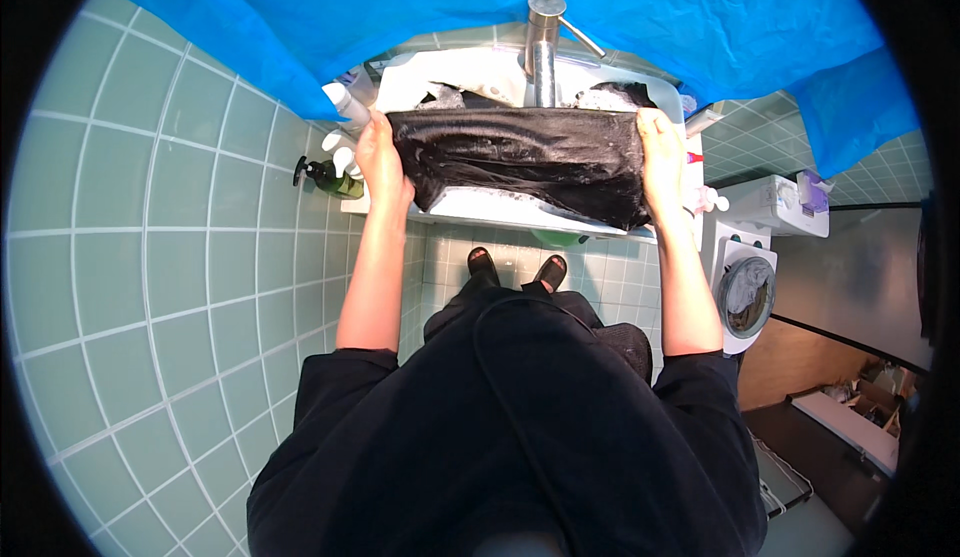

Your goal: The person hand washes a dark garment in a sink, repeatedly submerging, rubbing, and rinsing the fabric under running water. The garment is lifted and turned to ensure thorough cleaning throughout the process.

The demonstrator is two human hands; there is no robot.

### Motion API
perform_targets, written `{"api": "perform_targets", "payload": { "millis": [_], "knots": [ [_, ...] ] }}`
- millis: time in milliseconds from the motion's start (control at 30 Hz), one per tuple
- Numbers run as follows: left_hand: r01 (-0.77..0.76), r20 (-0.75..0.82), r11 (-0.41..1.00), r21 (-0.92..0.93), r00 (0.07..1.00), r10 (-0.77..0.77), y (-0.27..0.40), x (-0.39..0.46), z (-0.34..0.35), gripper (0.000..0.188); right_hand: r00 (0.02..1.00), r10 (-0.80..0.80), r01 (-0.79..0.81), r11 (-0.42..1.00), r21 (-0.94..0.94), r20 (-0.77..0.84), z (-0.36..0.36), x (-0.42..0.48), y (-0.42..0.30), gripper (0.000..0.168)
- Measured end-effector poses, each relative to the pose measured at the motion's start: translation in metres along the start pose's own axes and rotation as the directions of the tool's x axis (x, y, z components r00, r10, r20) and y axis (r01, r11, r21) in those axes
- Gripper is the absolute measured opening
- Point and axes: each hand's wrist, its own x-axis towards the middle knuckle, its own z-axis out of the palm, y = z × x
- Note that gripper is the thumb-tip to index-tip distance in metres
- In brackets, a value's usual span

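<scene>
A wet black garment [517, 155] is stretched taut sideways over the white sink [480, 69], its upper edge nearly straight. My left hand [381, 155] grips its left end, and my right hand [660, 155] grips the right end. Soap suds cling to the dark cloth and its lower part hangs in folds. Behind it, more black fabric with white foam [615, 96] lies in the sink, mostly hidden by what I hold. The metal faucet [544, 46] rises at the back, its spout end covered by the garment.
Bottles line the sink's left side, among them a green pump bottle [330, 178] and a white bottle [346, 103]. A blue plastic sheet [480, 1] hangs behind the faucet. To the right, a front-loading washing machine [746, 294] has laundry behind its round door. A green basin [556, 238] shows below the sink.
</scene>
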Motion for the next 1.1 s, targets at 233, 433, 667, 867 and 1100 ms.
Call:
{"api": "perform_targets", "payload": {
  "millis": [233,433,667,867,1100],
  "knots": [
    [-0.079,0.012,0.963,0.257,0.997,0.078,-0.016,0.005,-0.031,0.031,0.912,0.068,-0.067,0.998,-0.015,0.406,-0.008,-0.001,0.029,0.030],
    [-0.278,0.062,0.806,0.523,0.955,0.289,-0.009,0.002,-0.033,0.034,0.876,0.125,-0.118,0.992,-0.045,0.466,-0.026,-0.009,0.054,0.023],
    [-0.334,0.165,0.740,0.584,0.941,0.294,-0.003,-0.002,-0.036,0.034,0.935,-0.229,0.238,0.971,-0.002,0.272,-0.041,-0.008,0.028,0.028],
    [-0.412,0.251,0.709,0.573,0.911,0.327,0.002,0.011,-0.022,0.032,0.956,0.155,-0.238,0.907,0.347,0.251,-0.041,-0.003,0.001,0.022],
    [-0.066,0.363,0.789,0.611,0.909,-0.206,0.004,0.004,-0.009,0.028,0.915,0.052,-0.325,0.686,0.651,0.401,-0.047,0.003,-0.049,0.022]
  ]
}}
